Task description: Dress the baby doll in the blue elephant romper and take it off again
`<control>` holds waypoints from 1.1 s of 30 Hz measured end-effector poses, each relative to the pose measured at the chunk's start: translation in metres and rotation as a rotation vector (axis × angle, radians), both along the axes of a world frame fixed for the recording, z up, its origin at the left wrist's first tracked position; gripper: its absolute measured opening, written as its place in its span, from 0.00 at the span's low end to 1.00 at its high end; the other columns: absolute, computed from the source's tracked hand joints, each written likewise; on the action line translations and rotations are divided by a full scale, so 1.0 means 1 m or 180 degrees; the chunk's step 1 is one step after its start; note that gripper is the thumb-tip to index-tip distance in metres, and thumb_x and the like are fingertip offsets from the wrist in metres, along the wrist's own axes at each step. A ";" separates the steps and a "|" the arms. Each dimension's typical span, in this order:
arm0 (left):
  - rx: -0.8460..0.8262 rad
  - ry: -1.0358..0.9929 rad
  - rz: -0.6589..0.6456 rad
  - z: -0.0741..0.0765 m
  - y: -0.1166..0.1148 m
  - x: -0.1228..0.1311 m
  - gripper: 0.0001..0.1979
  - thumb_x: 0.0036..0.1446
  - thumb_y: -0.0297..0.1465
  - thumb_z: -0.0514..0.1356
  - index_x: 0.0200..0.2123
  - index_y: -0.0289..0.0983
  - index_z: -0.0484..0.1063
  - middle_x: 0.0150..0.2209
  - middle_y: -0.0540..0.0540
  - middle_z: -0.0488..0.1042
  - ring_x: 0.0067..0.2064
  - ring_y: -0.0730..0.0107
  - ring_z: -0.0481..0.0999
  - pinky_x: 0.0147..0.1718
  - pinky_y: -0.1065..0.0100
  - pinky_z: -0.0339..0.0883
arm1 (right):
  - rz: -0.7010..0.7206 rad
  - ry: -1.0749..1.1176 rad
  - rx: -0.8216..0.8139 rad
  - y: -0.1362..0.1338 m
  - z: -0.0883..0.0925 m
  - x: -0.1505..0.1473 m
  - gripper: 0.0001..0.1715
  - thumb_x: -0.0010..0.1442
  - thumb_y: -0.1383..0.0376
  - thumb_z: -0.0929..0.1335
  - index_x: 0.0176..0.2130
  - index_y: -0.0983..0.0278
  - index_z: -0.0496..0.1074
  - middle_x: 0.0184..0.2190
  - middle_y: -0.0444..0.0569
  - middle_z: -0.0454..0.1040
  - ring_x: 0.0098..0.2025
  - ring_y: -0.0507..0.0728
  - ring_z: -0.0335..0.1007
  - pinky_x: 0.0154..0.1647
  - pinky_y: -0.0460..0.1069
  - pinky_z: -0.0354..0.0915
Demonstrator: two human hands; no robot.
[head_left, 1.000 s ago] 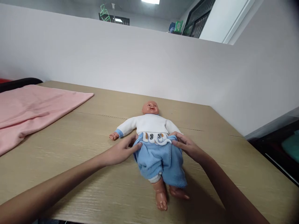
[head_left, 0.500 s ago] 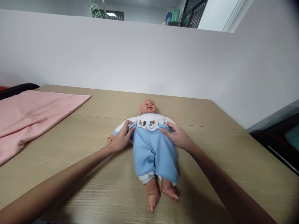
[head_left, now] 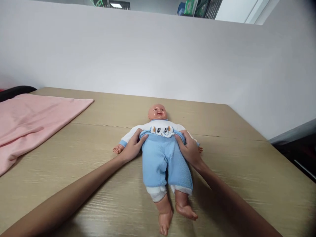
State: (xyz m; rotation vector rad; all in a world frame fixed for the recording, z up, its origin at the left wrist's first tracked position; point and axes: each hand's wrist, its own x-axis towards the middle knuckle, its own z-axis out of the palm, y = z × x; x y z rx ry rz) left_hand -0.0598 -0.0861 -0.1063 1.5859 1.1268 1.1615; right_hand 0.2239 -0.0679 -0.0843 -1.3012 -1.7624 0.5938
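A baby doll (head_left: 158,112) lies on its back on the wooden table, head away from me and bare feet towards me. It wears a white top (head_left: 133,131) with blue cuffs and light blue fleece pants (head_left: 155,161) with white lower edges. Animal eyes and orange patches show on the top just above the waistband. My left hand (head_left: 134,144) grips the waistband at its left side, thumb on the front. On the opposite side, my right hand (head_left: 189,148) holds the waistband the same way, its fingers partly hidden behind the cloth.
A pink cloth (head_left: 41,121) is spread over the left part of the table (head_left: 86,171). Behind the table rises a pale wall (head_left: 148,56). A black object (head_left: 293,154) stands beyond the right edge, and a black curved rim (head_left: 18,91) shows at the far left.
The pants' waist and both hands sit slightly further right in view. The right pant leg has straightened and its white edge shows more. The doll's hand on the right has come into sight.
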 end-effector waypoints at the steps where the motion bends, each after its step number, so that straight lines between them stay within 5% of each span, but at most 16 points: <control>1: -0.0027 -0.0087 0.0086 -0.003 0.004 0.003 0.17 0.75 0.49 0.57 0.43 0.41 0.65 0.37 0.54 0.64 0.38 0.67 0.64 0.42 0.67 0.63 | 0.0030 0.0142 -0.0161 0.004 -0.004 -0.001 0.19 0.73 0.45 0.66 0.41 0.56 0.69 0.34 0.45 0.71 0.39 0.61 0.67 0.47 0.55 0.66; 5: -0.0108 0.0051 0.0130 -0.004 0.015 -0.001 0.18 0.74 0.50 0.58 0.41 0.41 0.65 0.35 0.54 0.63 0.38 0.67 0.63 0.41 0.67 0.62 | 0.0243 0.0397 -0.0489 0.015 -0.014 0.004 0.22 0.73 0.43 0.65 0.42 0.57 0.70 0.35 0.45 0.71 0.39 0.60 0.67 0.45 0.53 0.68; 9: -0.0277 0.0658 -0.0762 0.004 0.018 -0.036 0.19 0.72 0.50 0.60 0.47 0.39 0.73 0.46 0.47 0.75 0.49 0.58 0.73 0.53 0.61 0.66 | 0.0612 0.0226 -0.0747 0.005 -0.011 0.026 0.22 0.70 0.43 0.70 0.41 0.58 0.74 0.38 0.46 0.73 0.43 0.61 0.69 0.48 0.53 0.68; 14: -0.0023 0.0868 -0.1583 0.012 0.019 -0.065 0.18 0.66 0.42 0.70 0.53 0.39 0.76 0.57 0.40 0.76 0.61 0.49 0.73 0.66 0.55 0.62 | 0.0833 0.0624 -0.1153 -0.029 -0.014 0.046 0.22 0.68 0.43 0.72 0.47 0.57 0.76 0.48 0.49 0.76 0.54 0.64 0.71 0.61 0.55 0.68; 21: -0.1150 -0.0844 -0.0911 0.001 -0.001 -0.030 0.12 0.65 0.37 0.64 0.50 0.40 0.77 0.51 0.42 0.79 0.55 0.53 0.76 0.60 0.54 0.68 | -0.0092 0.2356 -0.2100 -0.047 -0.042 0.031 0.26 0.67 0.38 0.71 0.54 0.51 0.72 0.43 0.46 0.82 0.46 0.66 0.79 0.43 0.57 0.75; 26: -0.1587 -0.1642 -0.0279 -0.005 -0.013 -0.009 0.12 0.63 0.37 0.67 0.47 0.42 0.74 0.46 0.46 0.80 0.48 0.59 0.79 0.51 0.59 0.72 | 0.0070 0.2392 -0.2178 -0.037 -0.043 0.031 0.33 0.65 0.38 0.72 0.60 0.53 0.74 0.44 0.51 0.85 0.48 0.70 0.82 0.44 0.61 0.78; 33: -0.1719 -0.1922 -0.0510 -0.001 -0.015 -0.003 0.25 0.59 0.44 0.76 0.53 0.40 0.77 0.53 0.41 0.83 0.58 0.51 0.80 0.59 0.55 0.71 | 0.0260 0.2108 -0.1971 -0.036 -0.032 0.027 0.44 0.59 0.33 0.75 0.62 0.54 0.74 0.52 0.52 0.85 0.59 0.70 0.79 0.60 0.62 0.75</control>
